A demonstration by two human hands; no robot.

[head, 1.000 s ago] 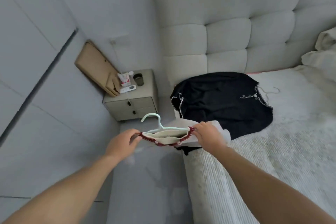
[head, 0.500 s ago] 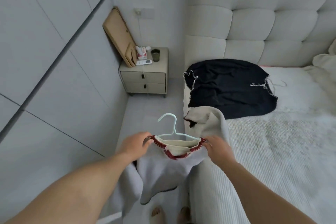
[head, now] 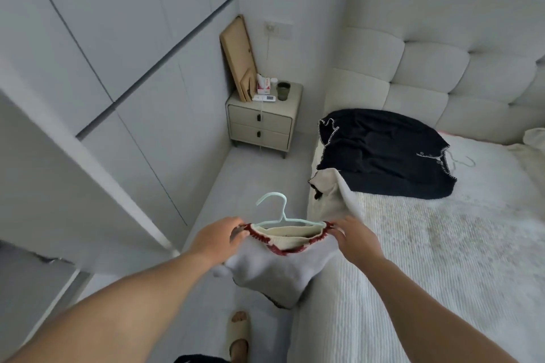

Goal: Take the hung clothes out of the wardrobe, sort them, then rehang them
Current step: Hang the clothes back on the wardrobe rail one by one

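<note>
Hands: left hand (head: 218,237) and right hand (head: 355,240) each gripped a shoulder of the cream sweater (head: 283,262) on its hanger (head: 280,215) | Change: sweater lifted off the bed (head: 427,274), now hanging near the left bedside; black cardigan (head: 383,153) unmoved, far | Meaning: likely ready to rehang.

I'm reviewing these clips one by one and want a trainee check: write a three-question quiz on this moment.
1. True or false: the light green hanger is inside the neckline of the cream garment.
2. Which lies on the bed? A black garment; B red towel; C blue jeans.
3. Fill in: the left hand and right hand grip the garment at its ____.

Key: 1 true; 2 A; 3 shoulders.
</note>
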